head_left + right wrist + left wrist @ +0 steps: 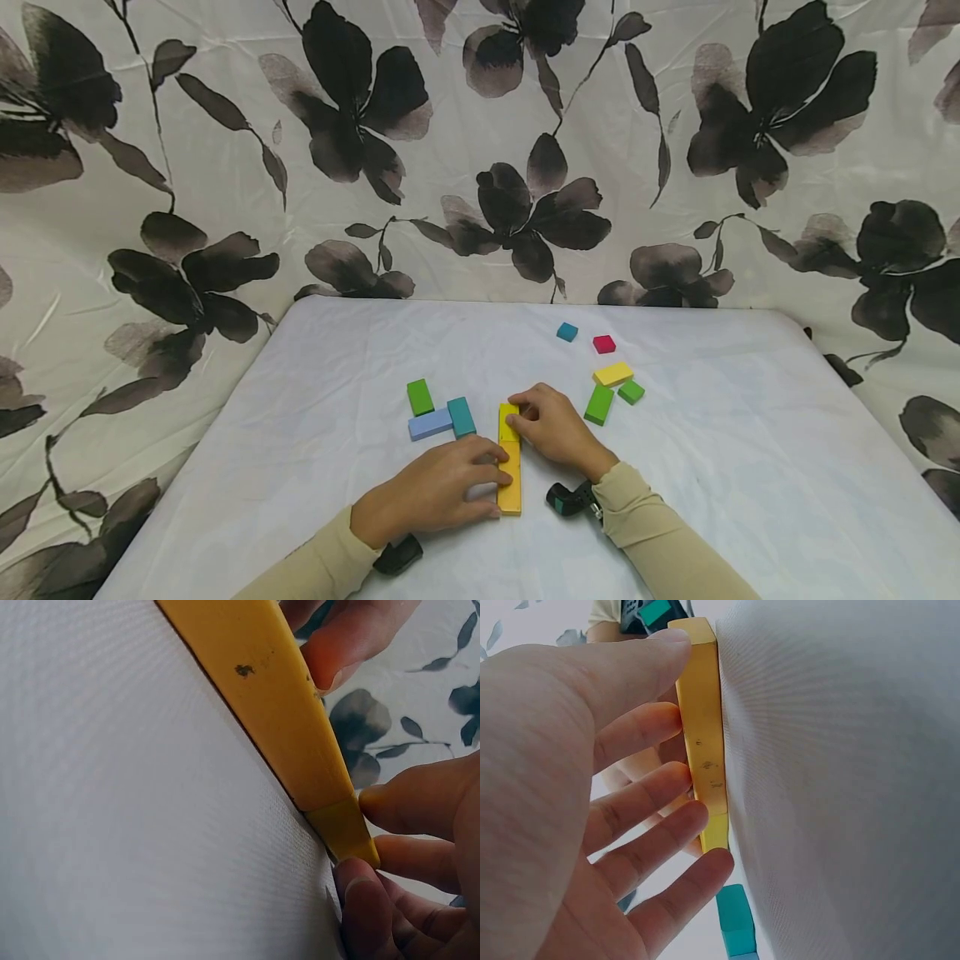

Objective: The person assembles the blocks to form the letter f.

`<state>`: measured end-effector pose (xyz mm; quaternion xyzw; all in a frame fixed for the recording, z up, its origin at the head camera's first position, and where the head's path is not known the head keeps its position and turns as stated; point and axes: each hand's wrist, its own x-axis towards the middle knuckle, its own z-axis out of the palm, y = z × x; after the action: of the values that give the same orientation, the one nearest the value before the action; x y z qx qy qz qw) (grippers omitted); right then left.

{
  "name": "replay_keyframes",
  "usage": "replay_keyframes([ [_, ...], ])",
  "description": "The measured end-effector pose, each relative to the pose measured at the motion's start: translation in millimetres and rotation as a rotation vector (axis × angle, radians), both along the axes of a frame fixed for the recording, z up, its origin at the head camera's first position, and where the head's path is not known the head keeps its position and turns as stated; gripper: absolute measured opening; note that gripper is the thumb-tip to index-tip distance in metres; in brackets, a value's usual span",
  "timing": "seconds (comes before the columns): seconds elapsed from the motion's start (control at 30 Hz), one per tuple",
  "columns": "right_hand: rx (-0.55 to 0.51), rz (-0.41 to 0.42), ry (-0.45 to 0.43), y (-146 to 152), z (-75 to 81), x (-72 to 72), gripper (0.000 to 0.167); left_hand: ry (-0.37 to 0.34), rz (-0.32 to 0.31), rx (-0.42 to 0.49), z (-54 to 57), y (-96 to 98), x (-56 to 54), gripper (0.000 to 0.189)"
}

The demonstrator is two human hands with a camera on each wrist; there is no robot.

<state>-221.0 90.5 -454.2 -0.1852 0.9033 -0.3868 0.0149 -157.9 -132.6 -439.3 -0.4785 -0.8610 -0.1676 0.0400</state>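
Note:
A long yellow block (510,498) and a shorter, brighter yellow block (507,435) lie end to end in one straight line on the white cloth. My left hand (442,487) rests along the long block from the left, its fingertips on the top and its thumb at the near end. At the far end, my right hand (555,423) pinches the shorter block between thumb and fingers. In the right wrist view, the seam between the long block (255,705) and the short block (341,829) shows no gap.
Left of the yellow row, a green block (420,397), a light blue block (431,425) and a teal block (461,417) touch each other. To the right lie a yellow block (612,374) and two green blocks (599,405). Farther back sit a blue cube (567,332) and a red cube (603,344).

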Motion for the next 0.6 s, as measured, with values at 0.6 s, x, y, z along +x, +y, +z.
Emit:
replay_keyframes([
  [0.6,0.005,0.007,-0.005,2.0,-1.4,-1.5,0.030,-0.039,0.045,-0.052,-0.2,0.1,-0.4,0.043],
])
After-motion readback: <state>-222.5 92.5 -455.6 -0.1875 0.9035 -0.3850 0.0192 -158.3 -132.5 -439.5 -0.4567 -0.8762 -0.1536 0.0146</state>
